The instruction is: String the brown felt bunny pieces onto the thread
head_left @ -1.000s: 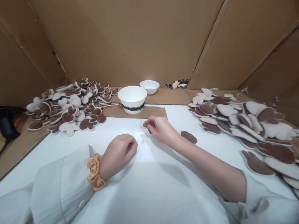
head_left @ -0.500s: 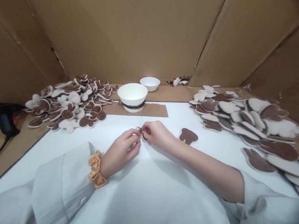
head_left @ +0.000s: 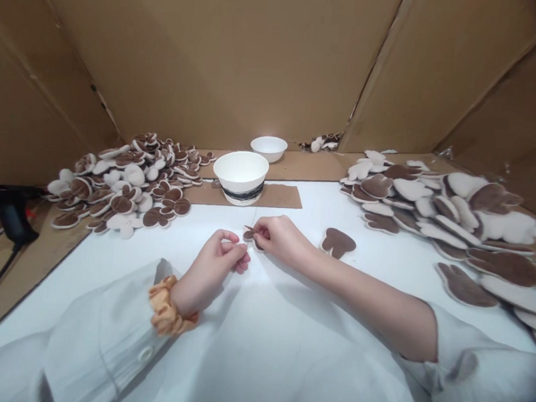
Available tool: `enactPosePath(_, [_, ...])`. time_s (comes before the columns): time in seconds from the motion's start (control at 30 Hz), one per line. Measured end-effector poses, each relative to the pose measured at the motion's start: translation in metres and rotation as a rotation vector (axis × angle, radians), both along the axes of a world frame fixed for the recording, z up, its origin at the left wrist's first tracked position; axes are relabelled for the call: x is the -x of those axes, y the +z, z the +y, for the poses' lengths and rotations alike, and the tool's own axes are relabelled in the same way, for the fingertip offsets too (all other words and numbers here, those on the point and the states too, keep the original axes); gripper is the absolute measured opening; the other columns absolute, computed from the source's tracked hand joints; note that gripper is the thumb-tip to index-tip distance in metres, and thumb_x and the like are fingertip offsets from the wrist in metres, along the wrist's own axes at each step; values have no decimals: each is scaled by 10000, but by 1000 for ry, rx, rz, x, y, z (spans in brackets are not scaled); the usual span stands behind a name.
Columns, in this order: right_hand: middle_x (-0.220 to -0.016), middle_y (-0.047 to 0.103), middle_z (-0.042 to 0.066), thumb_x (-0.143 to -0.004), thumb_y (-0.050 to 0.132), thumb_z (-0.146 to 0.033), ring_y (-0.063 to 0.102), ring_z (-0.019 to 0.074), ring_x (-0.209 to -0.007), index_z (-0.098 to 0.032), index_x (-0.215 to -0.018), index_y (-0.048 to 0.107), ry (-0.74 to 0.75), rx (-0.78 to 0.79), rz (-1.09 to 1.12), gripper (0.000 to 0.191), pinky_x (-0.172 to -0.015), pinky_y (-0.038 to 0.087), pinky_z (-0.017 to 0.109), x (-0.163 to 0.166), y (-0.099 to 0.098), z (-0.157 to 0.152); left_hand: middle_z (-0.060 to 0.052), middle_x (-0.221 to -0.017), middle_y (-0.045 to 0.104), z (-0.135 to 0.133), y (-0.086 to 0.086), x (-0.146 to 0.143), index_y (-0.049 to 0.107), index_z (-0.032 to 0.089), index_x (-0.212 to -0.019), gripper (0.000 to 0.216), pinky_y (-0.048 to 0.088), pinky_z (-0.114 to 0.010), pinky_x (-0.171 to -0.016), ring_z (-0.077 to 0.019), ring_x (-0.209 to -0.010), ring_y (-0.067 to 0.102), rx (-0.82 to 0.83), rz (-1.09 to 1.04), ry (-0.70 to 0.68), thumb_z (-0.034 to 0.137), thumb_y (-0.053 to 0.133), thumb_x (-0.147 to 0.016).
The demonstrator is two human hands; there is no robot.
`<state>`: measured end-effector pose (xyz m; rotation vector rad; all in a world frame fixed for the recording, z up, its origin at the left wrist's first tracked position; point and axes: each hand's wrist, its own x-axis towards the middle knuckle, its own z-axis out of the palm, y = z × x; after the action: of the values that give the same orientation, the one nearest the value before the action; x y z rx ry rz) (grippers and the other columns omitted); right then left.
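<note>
Apparently midway, in the head view the right hand (head_left: 270,233) pinches a small brown piece (head_left: 248,236), the left hand (head_left: 215,260) loosely open just left of it, while a brown cutout (head_left: 337,241) and a loose heap (head_left: 413,190) lie right.

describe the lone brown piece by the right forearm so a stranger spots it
Start at the big heap of brown and white pieces on the right of the white tabletop. Look from there toward the right hand; the brown piece lies beyond the forearm. Unlike the heaped ones, it lies alone.
</note>
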<state>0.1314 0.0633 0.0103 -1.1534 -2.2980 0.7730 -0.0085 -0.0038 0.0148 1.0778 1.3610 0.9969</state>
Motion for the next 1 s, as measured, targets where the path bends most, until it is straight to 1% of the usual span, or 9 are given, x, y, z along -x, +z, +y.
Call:
enactPosePath(0.07, [-611,611,14,-711,472,-81,521,87,-551,-135,-700,611,-7,-17,-5,150,-527,343,176,0,0,1,2,-613,532,3,8,3,432,143,-835,127,423,-226,-534,-93,-535,508,129,-21,-16,189,494,-733])
enactPosePath(0.13, [-617,609,20,-705,486,-94,520,95,-560,-135,-690,615,-22,-39,-17,137,-527,341,184,0,0,1,-8,-608,520,6,14,7,485,123,-775,71,404,-208,-495,-76,-504,477,194,-17,-101,173,484,-726])
enactPosePath(0.3, [-631,613,20,-694,503,-103,524,101,-579,-137,-695,623,-31,-19,14,125,-539,346,187,0,7,0,19,-528,463,13,11,12,555,109,-747,187,336,-190,-426,-62,-443,407,202,36,-241,290,507,-747])
enactPosePath(0.43, [-592,588,7,-678,501,-90,492,92,-551,-140,-637,598,-32,-35,0,116,-522,328,186,2,7,-1,37,-481,474,9,2,9,555,142,-732,181,304,-193,-435,-74,-430,401,-64,342,-243,301,476,-772])
enactPosePath(0.53, [-577,569,0,-674,497,-82,473,86,-543,-139,-617,584,-18,-51,-11,119,-519,320,186,3,3,-1,37,-526,500,4,0,6,550,164,-698,180,306,-206,-480,-90,-482,416,-305,632,-256,274,446,-794])
enactPosePath(0.6, [-592,574,3,-674,502,-82,476,88,-556,-136,-634,592,-13,-54,-16,112,-527,323,187,3,0,-1,36,-559,506,3,0,5,546,169,-700,184,306,-214,-500,-97,-506,423,-397,754,-271,254,424,-809])
enactPosePath(0.8, [-607,581,9,-699,504,-115,472,97,-571,-141,-667,614,22,-75,-28,118,-536,317,197,4,-5,-4,-10,-725,511,5,-4,8,524,165,-740,169,374,-230,-625,-125,-658,482,-625,939,-371,184,385,-833])
enactPosePath(0.9, [-577,556,-4,-698,488,-91,444,90,-550,-145,-641,606,44,-108,-32,142,-526,294,198,4,-6,-5,-62,-885,495,8,-5,11,544,154,-791,193,396,-263,-757,-157,-824,477,-763,1001,-377,192,364,-850])
enactPosePath(1.0, [-555,522,-11,-702,485,-84,420,88,-540,-148,-602,589,67,-149,-53,157,-521,278,200,3,-7,-6,-66,-917,511,14,-4,16,544,153,-814,204,388,-273,-797,-163,-873,469,-794,991,-352,186,348,-861])
